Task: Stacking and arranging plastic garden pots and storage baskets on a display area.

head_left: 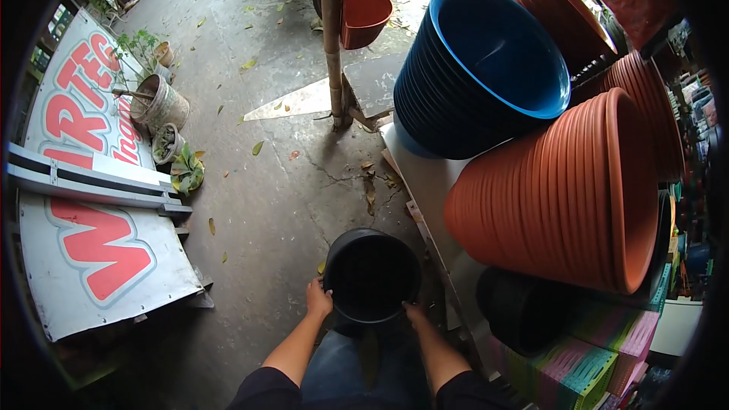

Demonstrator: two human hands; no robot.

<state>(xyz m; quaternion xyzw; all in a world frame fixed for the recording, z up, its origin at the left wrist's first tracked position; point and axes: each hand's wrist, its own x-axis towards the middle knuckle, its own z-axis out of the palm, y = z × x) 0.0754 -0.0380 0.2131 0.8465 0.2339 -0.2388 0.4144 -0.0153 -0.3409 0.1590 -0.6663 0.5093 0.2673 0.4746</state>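
Note:
A round black plastic pot [372, 311], or a stack of such pots, is held in front of my legs with its dark mouth facing up. My left hand [320, 298] closes on the left side of its rim. Lower on the right side of the rim, my right hand [412, 314] grips it, fingers mostly hidden behind the wall. The inside is too dark to make out.
On the right, a table [433, 209] bears stacked blue pots [414, 95], tilted terracotta-coloured pots [539, 190], a black pot [505, 307] and colourful plastic baskets [585, 372]. A bamboo post [332, 38] stands ahead. Potted plants [159, 102] and a banner [99, 258] line the left.

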